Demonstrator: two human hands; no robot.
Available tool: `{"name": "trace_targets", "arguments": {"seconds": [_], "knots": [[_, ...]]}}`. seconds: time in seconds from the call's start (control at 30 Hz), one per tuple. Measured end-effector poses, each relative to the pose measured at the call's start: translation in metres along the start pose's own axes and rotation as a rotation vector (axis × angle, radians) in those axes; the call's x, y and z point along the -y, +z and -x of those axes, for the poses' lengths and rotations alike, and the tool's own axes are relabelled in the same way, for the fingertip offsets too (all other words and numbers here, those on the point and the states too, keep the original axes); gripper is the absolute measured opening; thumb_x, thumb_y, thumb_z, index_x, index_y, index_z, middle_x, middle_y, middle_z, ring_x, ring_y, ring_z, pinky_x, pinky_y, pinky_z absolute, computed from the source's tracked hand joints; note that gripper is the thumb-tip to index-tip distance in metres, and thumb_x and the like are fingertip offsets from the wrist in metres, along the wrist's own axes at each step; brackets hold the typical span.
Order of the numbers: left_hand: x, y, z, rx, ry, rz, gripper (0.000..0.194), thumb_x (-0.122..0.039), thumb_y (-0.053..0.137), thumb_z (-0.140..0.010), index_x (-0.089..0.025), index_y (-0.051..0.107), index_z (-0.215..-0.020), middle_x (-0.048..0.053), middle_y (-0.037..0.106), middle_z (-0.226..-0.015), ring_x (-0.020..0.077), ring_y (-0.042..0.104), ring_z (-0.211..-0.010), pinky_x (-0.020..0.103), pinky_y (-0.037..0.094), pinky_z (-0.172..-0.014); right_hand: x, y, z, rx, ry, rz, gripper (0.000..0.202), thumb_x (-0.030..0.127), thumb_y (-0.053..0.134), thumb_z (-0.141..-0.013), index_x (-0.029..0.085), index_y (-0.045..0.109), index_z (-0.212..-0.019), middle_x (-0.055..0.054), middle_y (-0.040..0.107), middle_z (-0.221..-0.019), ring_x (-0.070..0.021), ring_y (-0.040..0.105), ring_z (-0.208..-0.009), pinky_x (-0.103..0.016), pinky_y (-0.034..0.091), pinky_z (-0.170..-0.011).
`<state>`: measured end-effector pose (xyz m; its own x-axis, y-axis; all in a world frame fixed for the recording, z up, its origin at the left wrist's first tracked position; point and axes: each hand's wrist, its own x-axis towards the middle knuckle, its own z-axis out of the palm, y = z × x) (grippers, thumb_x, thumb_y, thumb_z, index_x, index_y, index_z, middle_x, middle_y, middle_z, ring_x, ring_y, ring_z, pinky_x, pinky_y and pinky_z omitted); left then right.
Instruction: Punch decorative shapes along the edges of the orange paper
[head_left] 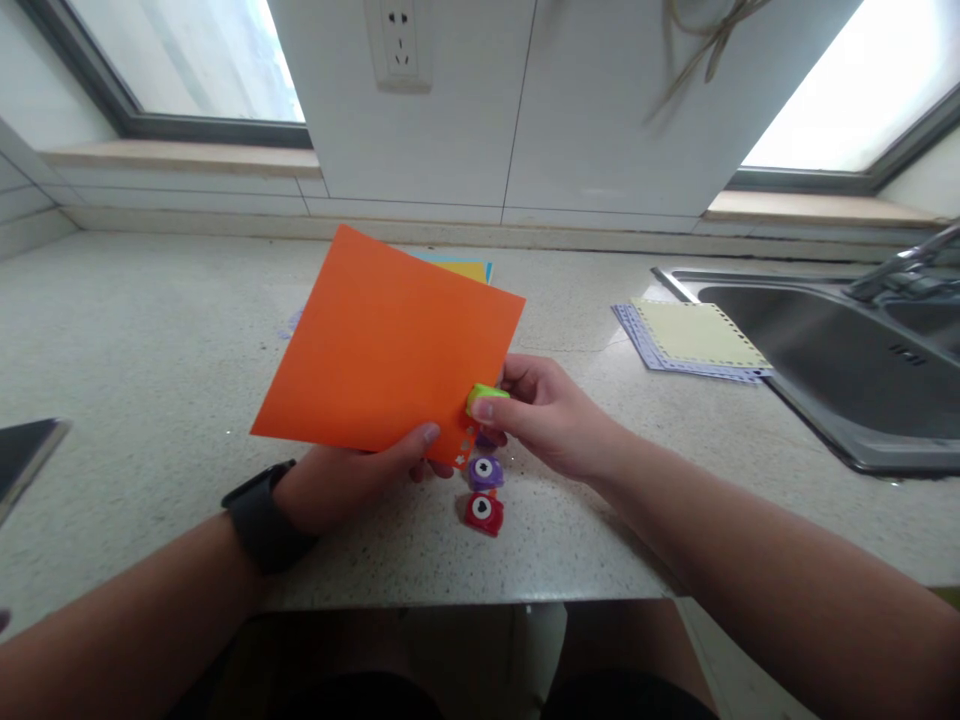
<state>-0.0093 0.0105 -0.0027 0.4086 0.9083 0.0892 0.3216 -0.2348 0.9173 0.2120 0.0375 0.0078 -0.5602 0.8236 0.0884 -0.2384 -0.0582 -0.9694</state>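
Observation:
My left hand [397, 458] grips the lower edge of an orange sheet of paper [390, 345], thumb on top and fingers beneath. My right hand [536, 408] pinches a small lime-green craft punch [486, 396] at the sheet's right edge, thumb pressed on it. Several small cut-out shapes run along that edge near the lower right corner. Below that corner, a purple craft punch [486, 472] and a red craft punch [484, 513] with a heart mark lie on the counter. Another dark purple piece is partly hidden under the paper and my right hand.
Yellow and blue sheets [469, 270] lie behind the orange one, mostly covered. To the right, a stack of cream and lavender sheets with punched borders [697, 335] rests beside the steel sink [810, 370]. A dark flat object [26, 455] sits at the counter's left edge.

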Motion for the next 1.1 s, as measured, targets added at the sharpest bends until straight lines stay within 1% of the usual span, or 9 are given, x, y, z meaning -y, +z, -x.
{"name": "trace_targets", "arguments": {"seconds": [0.13, 0.33, 0.43, 0.53, 0.63, 0.8, 0.93, 1.03, 1.1], "knots": [[0.0, 0.0, 0.0, 0.014, 0.027, -0.017, 0.031, -0.04, 0.057, -0.095, -0.021, 0.072, -0.076, 0.004, 0.077, -0.069, 0.0166, 0.069, -0.061, 0.026, 0.059, -0.061, 0.003, 0.001, 0.002, 0.004, -0.017, 0.004, 0.029, 0.033, 0.086, -0.077, 0.016, 0.07, -0.094, 0.001, 0.066, -0.077, -0.0081, 0.055, -0.057, -0.02, 0.042, -0.05], [0.001, 0.0, 0.0, -0.006, 0.011, -0.008, 0.029, -0.039, 0.058, -0.094, -0.021, 0.072, -0.075, 0.003, 0.076, -0.068, 0.0164, 0.068, -0.059, 0.026, 0.057, -0.059, 0.006, 0.003, 0.001, 0.014, -0.002, 0.035, 0.028, 0.034, 0.085, -0.078, 0.015, 0.068, -0.09, 0.001, 0.066, -0.074, -0.0079, 0.053, -0.056, -0.02, 0.041, -0.05], [0.002, 0.0, -0.001, -0.021, 0.012, -0.001, 0.03, -0.038, 0.058, -0.094, -0.021, 0.073, -0.074, 0.003, 0.076, -0.067, 0.0162, 0.067, -0.058, 0.026, 0.056, -0.058, 0.004, 0.002, 0.001, 0.0, 0.013, 0.025, 0.03, 0.034, 0.085, -0.077, 0.016, 0.067, -0.093, 0.0, 0.066, -0.077, -0.0093, 0.056, -0.059, -0.021, 0.042, -0.051], [0.003, 0.001, 0.0, -0.047, 0.001, 0.0, 0.03, -0.038, 0.058, -0.093, -0.022, 0.075, -0.075, 0.003, 0.076, -0.066, 0.0159, 0.066, -0.057, 0.026, 0.055, -0.057, 0.002, -0.002, 0.001, -0.033, 0.002, 0.019, 0.029, 0.036, 0.083, -0.079, 0.017, 0.064, -0.091, 0.002, 0.065, -0.076, -0.0094, 0.055, -0.058, -0.022, 0.041, -0.051], [0.003, 0.002, 0.001, -0.08, -0.041, -0.003, 0.031, -0.039, 0.058, -0.092, -0.022, 0.075, -0.072, 0.003, 0.076, -0.065, 0.0157, 0.064, -0.055, 0.027, 0.054, -0.055, 0.003, -0.008, 0.002, -0.089, -0.023, 0.01, 0.029, 0.038, 0.082, -0.081, 0.018, 0.06, -0.081, 0.003, 0.062, -0.07, -0.0093, 0.054, -0.056, -0.023, 0.041, -0.052], [0.0, 0.003, 0.0, -0.118, -0.073, 0.002, 0.032, -0.039, 0.059, -0.09, -0.022, 0.071, -0.066, 0.002, 0.072, -0.061, 0.0159, 0.062, -0.053, 0.028, 0.052, -0.054, 0.01, -0.021, 0.0, -0.188, -0.057, 0.055, 0.028, 0.038, 0.078, -0.083, 0.019, 0.059, -0.075, 0.003, 0.056, -0.067, -0.0104, 0.051, -0.056, -0.025, 0.037, -0.052], [-0.001, 0.003, -0.001, -0.139, -0.1, 0.016, 0.03, -0.04, 0.059, -0.089, -0.022, 0.067, -0.066, 0.001, 0.067, -0.056, 0.0149, 0.057, -0.05, 0.028, 0.048, -0.052, 0.013, -0.033, 0.001, -0.218, -0.065, 0.251, 0.025, 0.042, 0.07, -0.088, 0.018, 0.066, -0.083, 0.001, 0.058, -0.073, -0.0116, 0.049, -0.059, -0.028, 0.037, -0.054], [0.002, 0.003, -0.001, -0.147, -0.144, 0.017, 0.032, -0.041, 0.059, -0.089, -0.021, 0.064, -0.065, 0.001, 0.065, -0.056, 0.0145, 0.055, -0.05, 0.028, 0.046, -0.051, 0.018, -0.039, 0.002, -0.202, -0.047, 0.525, 0.031, 0.046, 0.064, -0.092, 0.016, 0.069, -0.084, 0.0, 0.058, -0.071, -0.013, 0.048, -0.061, -0.029, 0.036, -0.056], [0.003, 0.002, -0.001, -0.136, -0.174, 0.024, 0.033, -0.043, 0.057, -0.089, -0.02, 0.063, -0.065, 0.002, 0.066, -0.057, 0.014, 0.053, -0.05, 0.028, 0.046, -0.051, 0.023, -0.04, 0.004, -0.17, -0.051, 0.76, 0.031, 0.045, 0.062, -0.092, 0.016, 0.072, -0.087, -0.002, 0.06, -0.072, -0.0139, 0.049, -0.063, -0.03, 0.036, -0.058]]}}
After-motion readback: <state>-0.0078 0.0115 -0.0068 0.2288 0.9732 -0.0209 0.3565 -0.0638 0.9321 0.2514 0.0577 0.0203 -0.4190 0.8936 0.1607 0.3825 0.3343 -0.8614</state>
